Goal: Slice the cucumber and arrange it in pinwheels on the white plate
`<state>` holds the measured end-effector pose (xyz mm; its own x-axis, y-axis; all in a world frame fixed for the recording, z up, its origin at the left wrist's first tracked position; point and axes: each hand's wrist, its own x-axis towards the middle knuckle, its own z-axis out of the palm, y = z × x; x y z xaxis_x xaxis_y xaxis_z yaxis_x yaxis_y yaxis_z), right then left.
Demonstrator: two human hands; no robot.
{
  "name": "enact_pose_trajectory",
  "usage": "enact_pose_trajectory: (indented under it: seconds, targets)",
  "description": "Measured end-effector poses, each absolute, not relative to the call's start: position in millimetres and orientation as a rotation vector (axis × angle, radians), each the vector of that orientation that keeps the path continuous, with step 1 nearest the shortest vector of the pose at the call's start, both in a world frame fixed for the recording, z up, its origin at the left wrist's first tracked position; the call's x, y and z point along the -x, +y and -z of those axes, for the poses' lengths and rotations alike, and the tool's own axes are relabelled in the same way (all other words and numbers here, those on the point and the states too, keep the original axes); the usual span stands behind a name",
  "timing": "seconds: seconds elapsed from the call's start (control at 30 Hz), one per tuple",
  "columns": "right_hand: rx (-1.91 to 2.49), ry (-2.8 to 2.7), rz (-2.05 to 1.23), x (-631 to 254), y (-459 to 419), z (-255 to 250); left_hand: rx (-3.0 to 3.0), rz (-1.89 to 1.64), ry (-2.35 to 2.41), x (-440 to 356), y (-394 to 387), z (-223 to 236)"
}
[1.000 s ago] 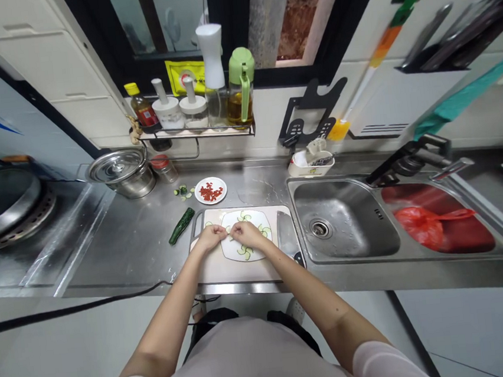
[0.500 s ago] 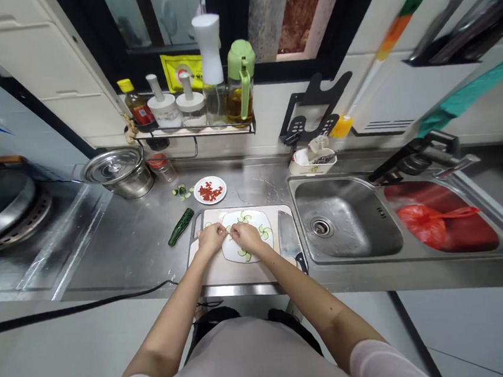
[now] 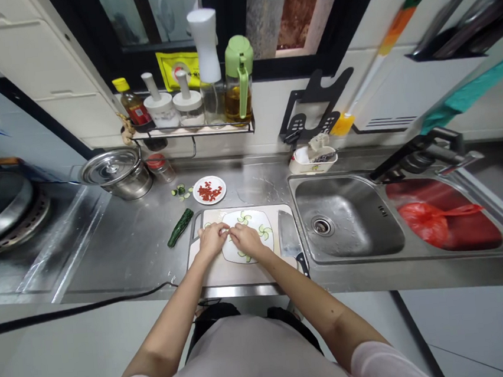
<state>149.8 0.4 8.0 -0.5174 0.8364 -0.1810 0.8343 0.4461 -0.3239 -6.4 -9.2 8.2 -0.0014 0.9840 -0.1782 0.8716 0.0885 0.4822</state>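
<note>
My left hand (image 3: 213, 238) and my right hand (image 3: 244, 238) meet over the left part of a white plate (image 3: 260, 250). Their fingertips are pinched close together on thin cucumber slices, which they mostly cover. More cucumber slices (image 3: 264, 231) lie on the plate in small curved fans. Beneath the plate is a light cutting board (image 3: 237, 276) with a grey handle. A cleaver (image 3: 288, 235) with a black handle rests along the board's right side. Left of the board lies a piece of whole cucumber (image 3: 180, 227).
Behind the board stand a small plate (image 3: 197, 197) of chopped red bits and some cucumber scraps (image 3: 182, 190). A lidded steel pot (image 3: 130, 182) and a red-capped jar (image 3: 160, 169) are at the back left. The sink (image 3: 353, 226) is on the right, a seasoning rack (image 3: 192, 131) above.
My fingertips have drawn closer together at the plate's left side, with the right hand shifting slightly left. The view has tilted a little; the objects on the counter stay put.
</note>
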Motion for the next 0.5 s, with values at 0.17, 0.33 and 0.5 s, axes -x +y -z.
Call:
enact_pose_trajectory:
  seconds: [0.17,0.33,0.5]
  targets:
    - [1.55,-2.677,-0.621,-150.2,-1.5,-9.4,-1.797,-0.337,1.908,5.4,-11.0,-8.6]
    - [1.589,-2.659,-0.618,-146.7,-2.1,-9.3,-1.776,-0.354,1.935,4.0,-13.2,-8.7]
    - [1.59,-2.658,-0.599,-144.8,-3.1,-9.1,-1.777,-0.364,1.935,3.9,-13.8,-8.9]
